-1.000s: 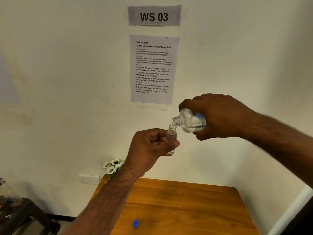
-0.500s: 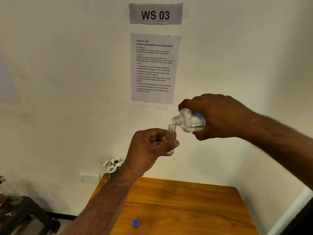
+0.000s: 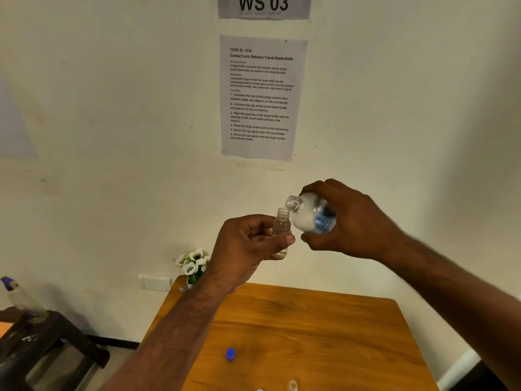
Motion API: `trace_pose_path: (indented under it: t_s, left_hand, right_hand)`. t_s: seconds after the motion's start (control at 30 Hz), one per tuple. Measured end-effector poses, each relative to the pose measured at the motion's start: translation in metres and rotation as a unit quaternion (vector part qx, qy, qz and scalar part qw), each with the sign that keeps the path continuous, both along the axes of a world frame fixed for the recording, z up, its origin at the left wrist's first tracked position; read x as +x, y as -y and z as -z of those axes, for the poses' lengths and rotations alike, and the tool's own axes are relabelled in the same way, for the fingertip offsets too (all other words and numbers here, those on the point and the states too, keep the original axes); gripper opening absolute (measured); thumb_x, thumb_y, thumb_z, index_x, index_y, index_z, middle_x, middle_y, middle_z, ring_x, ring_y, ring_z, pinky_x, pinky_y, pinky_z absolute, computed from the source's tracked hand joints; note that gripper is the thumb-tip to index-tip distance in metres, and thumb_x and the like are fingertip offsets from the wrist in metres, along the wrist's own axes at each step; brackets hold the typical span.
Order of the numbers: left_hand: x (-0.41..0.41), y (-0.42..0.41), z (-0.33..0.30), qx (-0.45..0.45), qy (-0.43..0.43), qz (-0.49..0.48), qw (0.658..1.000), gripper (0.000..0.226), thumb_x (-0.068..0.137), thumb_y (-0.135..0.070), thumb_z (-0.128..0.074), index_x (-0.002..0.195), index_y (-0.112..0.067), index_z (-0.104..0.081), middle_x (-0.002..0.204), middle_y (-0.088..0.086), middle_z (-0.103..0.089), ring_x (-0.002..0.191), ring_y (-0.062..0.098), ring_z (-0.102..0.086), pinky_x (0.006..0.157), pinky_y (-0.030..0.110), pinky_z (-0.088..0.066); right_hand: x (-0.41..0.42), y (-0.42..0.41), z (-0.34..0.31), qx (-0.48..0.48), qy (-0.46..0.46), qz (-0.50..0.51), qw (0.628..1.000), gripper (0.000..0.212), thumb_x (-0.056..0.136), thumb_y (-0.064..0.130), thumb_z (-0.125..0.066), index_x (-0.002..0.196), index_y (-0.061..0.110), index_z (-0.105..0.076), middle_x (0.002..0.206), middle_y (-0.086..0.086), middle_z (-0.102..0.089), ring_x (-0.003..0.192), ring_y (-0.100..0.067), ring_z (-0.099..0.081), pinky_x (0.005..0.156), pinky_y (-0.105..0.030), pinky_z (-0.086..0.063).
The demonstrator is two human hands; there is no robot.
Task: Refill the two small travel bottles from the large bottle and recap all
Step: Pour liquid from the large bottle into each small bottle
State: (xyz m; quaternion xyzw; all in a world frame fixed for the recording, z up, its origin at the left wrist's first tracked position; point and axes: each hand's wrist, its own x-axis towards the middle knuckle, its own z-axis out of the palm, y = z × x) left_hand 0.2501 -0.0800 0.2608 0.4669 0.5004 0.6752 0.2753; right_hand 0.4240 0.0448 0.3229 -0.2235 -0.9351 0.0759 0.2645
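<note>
Left hand (image 3: 248, 244) fingers clamped on small clear plastic travel bottle (image 3: 281, 230), upright, uncapped, above wooden worktop (image 3: 324, 334). Right hand (image 3: 352, 221) fingers wrapped round large clear blue-labelled bottle (image 3: 310, 215), tilted, neck just over the small bottle's mouth. Blue cap (image 3: 230, 354) on worktop.

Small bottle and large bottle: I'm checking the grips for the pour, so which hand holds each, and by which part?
Left hand grips the small bottle round its body; right hand grips the large bottle round its body.
</note>
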Motion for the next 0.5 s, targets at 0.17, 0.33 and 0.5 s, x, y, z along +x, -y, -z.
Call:
trace_pose_path:
  t_s: [0.17,0.33,0.5]
  left_hand:
    - [-0.01,0.002,0.028,-0.021,-0.014,-0.008,1.0,0.025,0.076,0.001,-0.082,0.1,-0.001,-0.077,0.092,0.019,-0.077,0.08,0.026,-0.074,0.07,0.034,-0.064]
    - [-0.025,0.011,0.083,-0.08,-0.042,-0.04,0.995,0.029,0.07,-0.014,-0.089,0.097,-0.012,-0.08,0.096,0.0,-0.079,0.092,0.017,-0.074,0.075,0.025,-0.06]
    - [-0.04,0.021,0.155,-0.131,-0.029,-0.042,0.99,0.033,0.067,-0.01,-0.09,0.098,-0.013,-0.079,0.093,0.008,-0.073,0.076,0.011,-0.057,0.067,0.026,-0.05]
  right_hand:
    - [-0.006,0.003,0.054,-0.112,-0.09,0.019,0.989,0.073,0.06,0.05,-0.089,0.122,0.033,-0.056,0.114,0.013,-0.065,0.097,-0.01,-0.064,0.083,-0.028,-0.055]
    - [-0.011,0.008,0.108,-0.201,-0.113,0.045,0.972,0.079,0.062,0.055,-0.085,0.129,0.027,-0.054,0.122,0.009,-0.064,0.104,-0.013,-0.062,0.086,-0.024,-0.055]
    - [-0.013,0.016,0.158,-0.248,-0.098,0.075,0.961,0.079,0.063,0.05,-0.088,0.13,0.03,-0.051,0.117,0.015,-0.062,0.103,-0.011,-0.06,0.079,-0.017,-0.051]
